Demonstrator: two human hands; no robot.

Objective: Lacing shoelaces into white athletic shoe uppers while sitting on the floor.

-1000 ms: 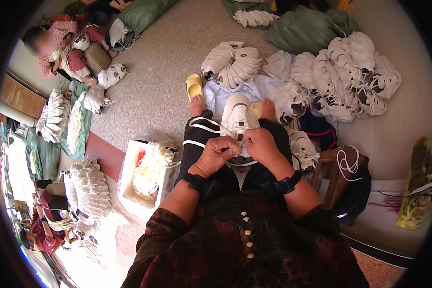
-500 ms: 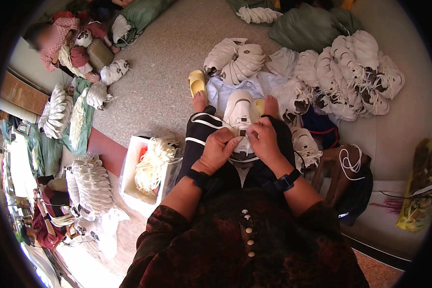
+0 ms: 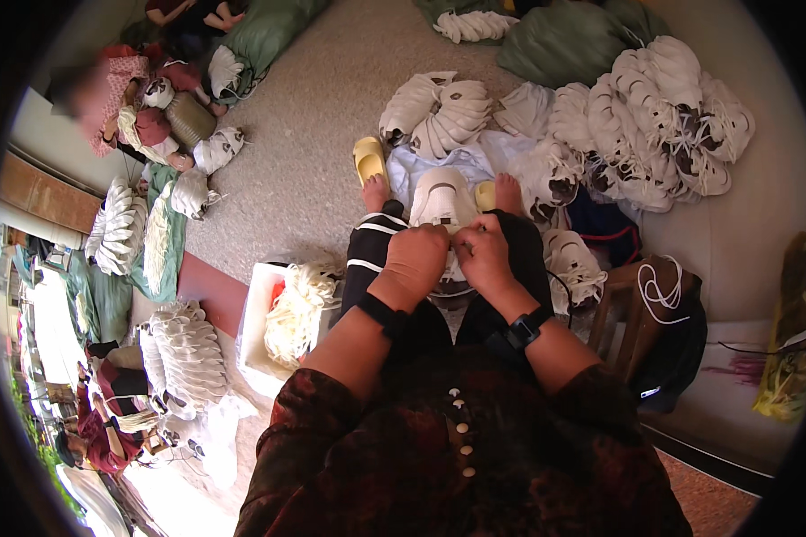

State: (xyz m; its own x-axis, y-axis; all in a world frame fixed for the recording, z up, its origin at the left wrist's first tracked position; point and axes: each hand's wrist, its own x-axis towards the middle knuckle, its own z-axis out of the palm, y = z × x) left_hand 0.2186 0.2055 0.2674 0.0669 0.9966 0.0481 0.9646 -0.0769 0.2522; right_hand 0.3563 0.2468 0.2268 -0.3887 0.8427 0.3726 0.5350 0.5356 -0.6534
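Observation:
A white shoe upper [image 3: 442, 199] with a dark heel part rests between my knees, its rounded toe pointing away from me. My left hand [image 3: 417, 258] is closed over the left side of its lacing area, knuckles up. Close beside it, my right hand [image 3: 485, 253] pinches at the middle of the upper with thumb and forefinger. Both hands seem to grip a white shoelace, mostly hidden by the fingers. The fingertips of the two hands almost meet.
A white box of cream laces [image 3: 297, 313] stands left of my knees. Nested white uppers [image 3: 443, 116] lie past my feet; a large heap [image 3: 654, 125] fills the right. A wooden stool [image 3: 622, 304] stands at my right. People [image 3: 121, 98] work at the far left.
My left hand has turned knuckles-up and moved slightly up and right, nearer the right hand. The right hand stays pinched at the upper. The whole view has shifted a little.

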